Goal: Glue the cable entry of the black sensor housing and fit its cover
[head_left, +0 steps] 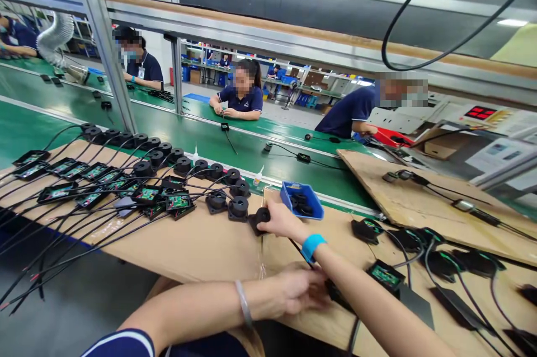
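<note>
My right hand [283, 220], with a blue wristband, comes in from the lower right and grips a round black part [262, 216] with a square base at the cardboard's far edge. Crossing below that forearm, my left hand [304, 290] is blurred, its fingers beside a dark case [339, 294] partly hidden by the right arm. What it holds, if anything, is unclear. Beside the gripped part stand similar round black parts [239, 207] in rows. A small blue bin [319, 211] with black pieces is just beyond my right hand.
Open black cases with green boards [178, 202] and cables cover the left cardboard [210, 253]. More cabled parts [444, 264] lie right. A green conveyor [251, 150] runs behind, with glue bottles [258, 177] at its edge. People [241, 97] sit or bend across it; metal posts [107, 49] stand left.
</note>
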Available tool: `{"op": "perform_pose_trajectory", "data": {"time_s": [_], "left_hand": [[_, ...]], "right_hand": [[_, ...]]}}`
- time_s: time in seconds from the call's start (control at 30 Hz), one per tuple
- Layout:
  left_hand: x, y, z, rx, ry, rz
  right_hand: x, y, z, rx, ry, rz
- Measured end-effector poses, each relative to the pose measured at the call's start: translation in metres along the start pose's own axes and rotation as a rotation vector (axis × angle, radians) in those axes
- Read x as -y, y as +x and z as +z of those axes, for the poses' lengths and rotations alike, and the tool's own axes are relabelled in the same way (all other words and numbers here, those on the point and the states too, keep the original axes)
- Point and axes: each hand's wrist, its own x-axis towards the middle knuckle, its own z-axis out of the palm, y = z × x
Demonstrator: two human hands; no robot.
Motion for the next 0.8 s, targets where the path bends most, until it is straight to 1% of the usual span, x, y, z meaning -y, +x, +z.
{"op": "perform_pose_trajectory", "data": {"time_s": [0.07,0.13,0.2,0.27,0.3,0.37,0.43,0.47,0.5,0.57,0.6,0.63,0.7,0.77,0.8], "left_hand": [[0.002,-0.011,-0.008,-0.018,-0.013,-0.083],[-0.002,-0.025,-0.02,-0.037,-0.052,-0.134],[-0.011,-0.043,-0.034,-0.04,-0.095,-0.149],[-0.025,-0.065,-0.052,-0.029,-0.12,-0.155],[-0.032,-0.077,-0.061,-0.007,-0.108,-0.18],[-0.047,-0.101,-0.079,0.089,-0.023,-0.277],[-0.061,-0.125,-0.094,0.17,0.091,-0.315],[-0.068,-0.136,-0.101,0.177,0.151,-0.294],[-0.077,-0.147,-0.107,0.154,0.232,-0.247],[-0.1,-0.169,-0.117,0.058,0.447,-0.129],[-0.115,-0.181,-0.122,0.003,0.585,-0.057],[-0.132,-0.192,-0.126,-0.049,0.682,0.015],[-0.169,-0.213,-0.134,-0.117,0.787,0.137],[-0.208,-0.225,-0.138,-0.235,0.962,0.285],[-0.226,-0.227,-0.138,-0.265,1.011,0.336]], "right_hand": [[-0.005,0.012,-0.003,-0.046,-0.019,0.076],[-0.007,0.028,-0.003,-0.087,-0.027,0.135],[-0.007,0.044,-0.001,-0.112,-0.019,0.173],[-0.005,0.057,0.001,-0.123,0.002,0.195],[-0.003,0.062,0.001,-0.123,0.017,0.205],[0.001,0.069,-0.001,-0.103,0.058,0.229],[0.003,0.073,-0.006,-0.047,0.123,0.256],[0.004,0.073,-0.009,-0.008,0.162,0.27],[0.004,0.073,-0.012,0.031,0.203,0.282],[0.004,0.071,-0.018,0.09,0.28,0.299],[0.003,0.069,-0.02,0.104,0.313,0.303],[0.003,0.067,-0.021,0.107,0.342,0.302],[0.002,0.06,-0.021,0.089,0.386,0.292],[0.0,0.053,-0.016,0.055,0.415,0.279],[-0.001,0.051,-0.013,0.035,0.424,0.274]]}}
